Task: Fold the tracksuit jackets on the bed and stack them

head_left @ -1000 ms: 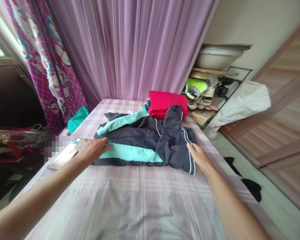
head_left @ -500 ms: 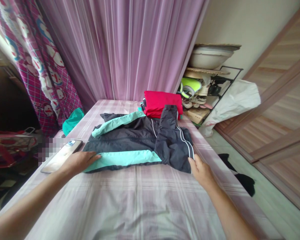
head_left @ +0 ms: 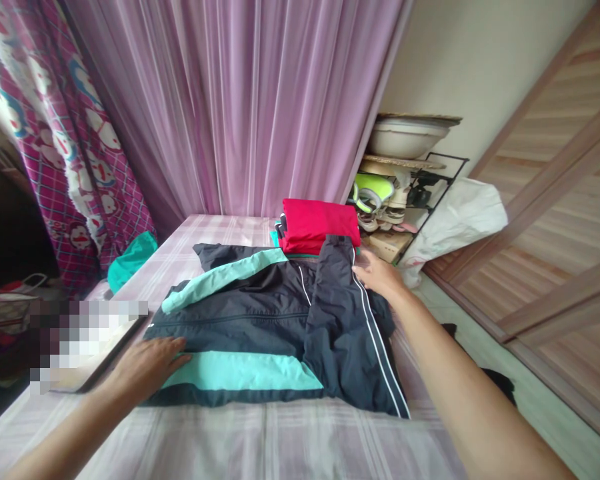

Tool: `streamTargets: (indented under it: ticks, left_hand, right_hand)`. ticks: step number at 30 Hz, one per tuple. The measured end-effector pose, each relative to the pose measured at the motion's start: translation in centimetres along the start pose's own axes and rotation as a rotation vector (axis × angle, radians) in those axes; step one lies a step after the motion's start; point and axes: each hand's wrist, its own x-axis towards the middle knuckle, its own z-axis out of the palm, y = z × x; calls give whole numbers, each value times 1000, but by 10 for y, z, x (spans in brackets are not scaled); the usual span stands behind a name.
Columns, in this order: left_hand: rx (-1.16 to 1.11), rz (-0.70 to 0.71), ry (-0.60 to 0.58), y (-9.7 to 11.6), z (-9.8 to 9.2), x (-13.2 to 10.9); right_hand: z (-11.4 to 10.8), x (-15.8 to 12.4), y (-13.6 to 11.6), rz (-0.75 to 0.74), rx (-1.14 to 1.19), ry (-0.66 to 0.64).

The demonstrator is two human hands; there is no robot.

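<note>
A dark jacket (head_left: 230, 333) with mint-green panels lies spread on the bed. One sleeve (head_left: 343, 327), edged with two white stripes, is folded across its right part, with the cuff pointing to the far side. My left hand (head_left: 153, 363) rests flat with fingers extended on the jacket's left near edge, beside the mint panel. At the sleeve's right edge, just below the cuff, is my right hand (head_left: 383, 273); its thumb and fingers are apart and touch the striped edge. Behind the cuff sits a stack of folded clothes with a red garment (head_left: 320, 223) on top.
A phone (head_left: 105, 353), partly blurred out, lies left of the jacket on the plaid bed sheet (head_left: 220, 443). Purple curtains (head_left: 240, 100) hang behind the bed. To the right stand a shoe rack (head_left: 433, 200) with a basin (head_left: 405, 137) on top, a white bag (head_left: 460, 220) and a wooden wardrobe (head_left: 555, 220).
My right hand has let go of the sleeve's near corner and moved away from me along its edge towards the cuff. My left hand stays at the jacket's left edge. The view has shifted.
</note>
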Motion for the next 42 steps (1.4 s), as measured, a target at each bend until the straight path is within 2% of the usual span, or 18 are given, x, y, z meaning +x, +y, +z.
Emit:
streamTargets:
  ticks: [3, 6, 9, 11, 13, 16, 17, 19, 21, 24, 27, 30, 33, 35, 37, 39, 40, 42]
  left_hand:
    - [-59, -3, 51, 1, 3, -2]
    - [-91, -1, 77, 2, 5, -5]
    - [-94, 3, 81, 0, 6, -7]
    - [-118, 8, 94, -2, 7, -8]
    - [-158, 4, 101, -6, 7, -8]
    - [-198, -27, 71, -8, 7, -7]
    - [-200, -35, 56, -8, 6, -6]
    - [-190, -50, 40, -6, 5, -5]
    - [-166, -77, 35, -4, 4, -5]
    - [-138, -115, 38, -2, 3, -7]
    - [-107, -114, 44, -2, 2, -10]
    - [-74, -119, 24, -2, 1, -12]
    - [-65, -140, 2, -2, 0, -12]
    - [-60, -139, 12, -3, 0, -12]
    - [-55, -134, 28, -4, 1, -11]
    - [-53, -127, 44, -5, 3, -10]
    - [-51, -122, 54, -5, 4, -9]
    - [-40, -114, 78, -4, 4, -6]
  right_hand:
    - [10, 47, -38, 5, -195, -15]
    - [26, 70, -60, -164, -341, -123]
    - [32, 75, -61, -209, -412, -180]
    - [20, 76, -53, -145, -425, -146]
    - [-5, 80, -44, -68, -414, -4]
    - [-48, 96, -46, -43, -292, 387]
    - [-57, 104, -53, -110, -234, 481]
    - [-62, 120, -74, -291, -131, 539]
    - [-50, 130, -99, -461, -77, 418]
    - [-23, 125, -121, -602, -20, 125]
    - [-10, 99, -109, -589, 32, -28]
    - [-15, 55, -68, -476, 31, -81]
    - [-19, -6, -14, -233, 13, -255]
    - [-15, -55, 20, -49, 116, -469]
    - [-3, -104, 47, 17, 280, -598]
    - [13, -146, 64, -38, 433, -594]
    - [22, -162, 68, -38, 494, -539]
    - [39, -181, 71, -32, 554, -331]
